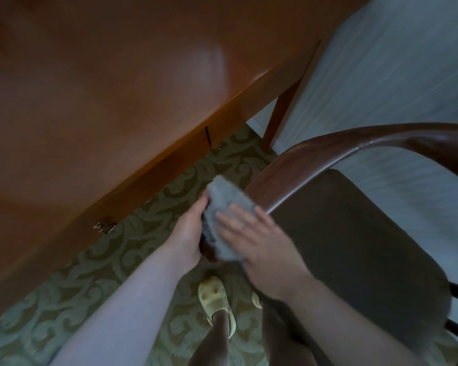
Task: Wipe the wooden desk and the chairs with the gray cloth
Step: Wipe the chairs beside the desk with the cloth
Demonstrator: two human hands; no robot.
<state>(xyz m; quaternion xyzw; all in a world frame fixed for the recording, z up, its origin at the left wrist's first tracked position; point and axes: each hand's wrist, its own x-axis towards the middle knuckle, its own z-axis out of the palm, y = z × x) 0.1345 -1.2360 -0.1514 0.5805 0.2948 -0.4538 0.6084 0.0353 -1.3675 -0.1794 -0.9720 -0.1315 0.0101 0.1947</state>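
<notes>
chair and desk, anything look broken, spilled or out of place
Nothing stands out. The gray cloth lies over the end of the chair armrest, held by both hands, left and right. The desk shows no spill or damage.

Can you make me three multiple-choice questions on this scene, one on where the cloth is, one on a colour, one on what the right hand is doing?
1. Where is the cloth?
A. on the desk top
B. on the end of the chair arm
C. on the carpet

2. What colour is the shoe?
A. pale yellow
B. black
C. red

3. How does the right hand lie?
A. fist, holding nothing
B. fingers flat on the cloth
C. gripping the desk leg

Answers:
1 B, it drapes the chair arm end, between both hands.
2 A, it shows pale yellow against the carpet.
3 B, straight fingers press the cloth.
</notes>
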